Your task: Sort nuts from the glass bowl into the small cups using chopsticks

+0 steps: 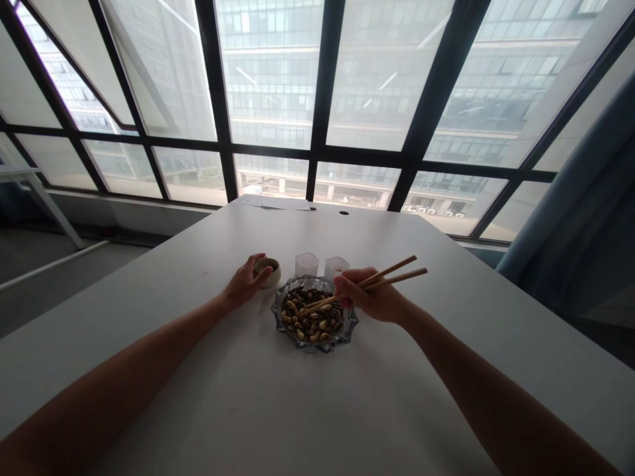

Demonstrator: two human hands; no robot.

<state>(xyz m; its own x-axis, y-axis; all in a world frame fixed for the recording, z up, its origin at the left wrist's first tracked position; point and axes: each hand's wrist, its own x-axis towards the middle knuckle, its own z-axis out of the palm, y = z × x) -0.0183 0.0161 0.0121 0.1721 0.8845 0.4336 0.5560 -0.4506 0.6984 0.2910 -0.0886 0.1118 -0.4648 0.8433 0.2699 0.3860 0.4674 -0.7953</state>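
Observation:
My left hand (247, 280) is wrapped round the side of a small pale cup (270, 277) that stands on the table, left of a glass bowl. In my right hand (370, 294) is a pair of chopsticks (397, 272), their tips down among the nuts. The glass bowl (349, 330) has a scalloped, pointed rim. It holds a mix of pale nuts (313, 336) and dark seeds (300, 295). Whether the tips pinch a nut I cannot tell. Just behind the bowl are two small white cups, a left one (306, 265) and a right one (335, 266), the latter partly behind my right hand.
All of this stands on a long white table (278, 410). Papers (278, 203) lie at its far end, near two dark round holes. Large windows rise beyond it. A blue curtain (580, 211) hangs at the right, and another white table (49, 198) stands at the left.

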